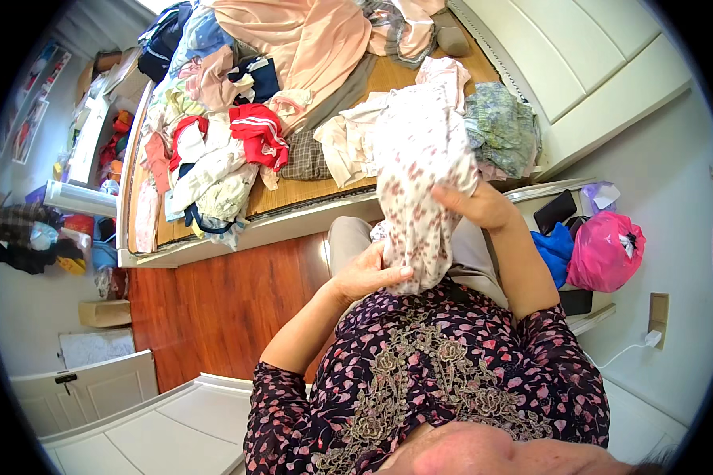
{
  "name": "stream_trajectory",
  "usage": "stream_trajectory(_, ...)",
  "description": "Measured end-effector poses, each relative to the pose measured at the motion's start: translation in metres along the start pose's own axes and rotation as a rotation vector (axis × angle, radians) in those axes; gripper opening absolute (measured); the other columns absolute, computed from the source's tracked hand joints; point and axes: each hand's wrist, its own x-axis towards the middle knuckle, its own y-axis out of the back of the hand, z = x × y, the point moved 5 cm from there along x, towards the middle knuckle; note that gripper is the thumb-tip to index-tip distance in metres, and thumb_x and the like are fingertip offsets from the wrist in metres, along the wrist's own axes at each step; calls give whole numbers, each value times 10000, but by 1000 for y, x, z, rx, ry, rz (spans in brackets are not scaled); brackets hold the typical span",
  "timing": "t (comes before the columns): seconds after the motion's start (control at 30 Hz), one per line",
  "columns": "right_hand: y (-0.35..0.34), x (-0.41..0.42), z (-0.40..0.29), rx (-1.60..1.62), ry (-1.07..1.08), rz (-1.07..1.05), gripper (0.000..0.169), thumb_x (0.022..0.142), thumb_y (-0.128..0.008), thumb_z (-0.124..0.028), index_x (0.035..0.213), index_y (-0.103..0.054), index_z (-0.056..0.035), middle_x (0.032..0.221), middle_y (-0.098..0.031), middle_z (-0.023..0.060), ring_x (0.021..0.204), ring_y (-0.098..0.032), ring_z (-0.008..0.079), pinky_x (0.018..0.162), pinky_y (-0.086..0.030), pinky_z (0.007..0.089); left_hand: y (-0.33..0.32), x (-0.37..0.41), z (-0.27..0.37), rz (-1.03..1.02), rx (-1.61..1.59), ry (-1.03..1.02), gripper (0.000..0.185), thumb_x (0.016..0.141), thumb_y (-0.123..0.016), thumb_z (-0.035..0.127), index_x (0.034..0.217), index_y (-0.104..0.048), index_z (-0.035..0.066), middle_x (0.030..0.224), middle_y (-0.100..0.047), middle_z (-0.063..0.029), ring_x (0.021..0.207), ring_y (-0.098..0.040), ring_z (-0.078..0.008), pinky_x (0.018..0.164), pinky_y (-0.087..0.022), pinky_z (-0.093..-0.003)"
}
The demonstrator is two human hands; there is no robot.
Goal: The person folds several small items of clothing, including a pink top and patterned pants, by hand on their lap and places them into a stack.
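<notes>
A white garment with a reddish-brown print point(422, 160) stretches from my lap up over the near edge of the bed. Its lower end is gripped by my left hand point(368, 270), thumb on top of the cloth. Higher up on the right side, my right hand point(475, 205) pinches the same garment between thumb and fingers. Under its far end lies a cream garment point(344, 142), partly covered. A folded green patterned cloth point(502, 130) sits to the right of it on the bed. What shape the printed garment has cannot be made out.
Mixed clothes point(214, 160) are heaped on the left of the bed, with a red striped garment point(261, 136) among them. A peach sheet point(303, 41) covers the far part. On the right, a pink plastic bag point(606, 252) and a black wallet-like case point(555, 212) rest on a nightstand.
</notes>
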Motion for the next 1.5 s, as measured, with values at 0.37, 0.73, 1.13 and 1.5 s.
stream_trajectory(0.37, -14, 5, 5, -122, -85, -96, 432, 973, -532, -241, 1301, -483, 37, 1241, -565, 98, 1129, -498, 167, 999, -387, 323, 6, 10, 6, 215, 65, -60, 299, 991, -519, 257, 1097, -645, 7, 1067, -661, -27, 978, -593, -94, 845, -474, -260)
stream_trajectory(0.73, 15, 9, 66, 480, -152, 193, 611, 975, -474, -431, 1402, -366, -8, 1339, -506, 113, 1217, -493, 198, 1048, -377, 351, 1, -3, 30, 203, -96, -276, 326, 1004, -485, 248, 1134, -628, -14, 1114, -652, -63, 1002, -608, -117, 869, -478, -271)
stream_trajectory(1.13, 41, 8, 51, 749, -22, 317, 428, 912, -595, -138, 1310, -482, -29, 1219, -597, 70, 1101, -588, 185, 956, -473, 353, 18, 13, -7, 216, 154, -9, 293, 936, -604, 151, 1201, -597, 28, 1123, -653, -42, 963, -615, -99, 859, -500, -281)
stream_trajectory(1.5, -23, -6, 20, 115, 61, 85, 302, 911, -575, -45, 1212, -562, -23, 1086, -657, 35, 983, -594, 106, 896, -475, 287, -1, 18, 12, 124, 134, -315, 795, 802, -770, 295, 1400, -332, 6, 1332, -483, -90, 1212, -479, -189, 1039, -378, -354)
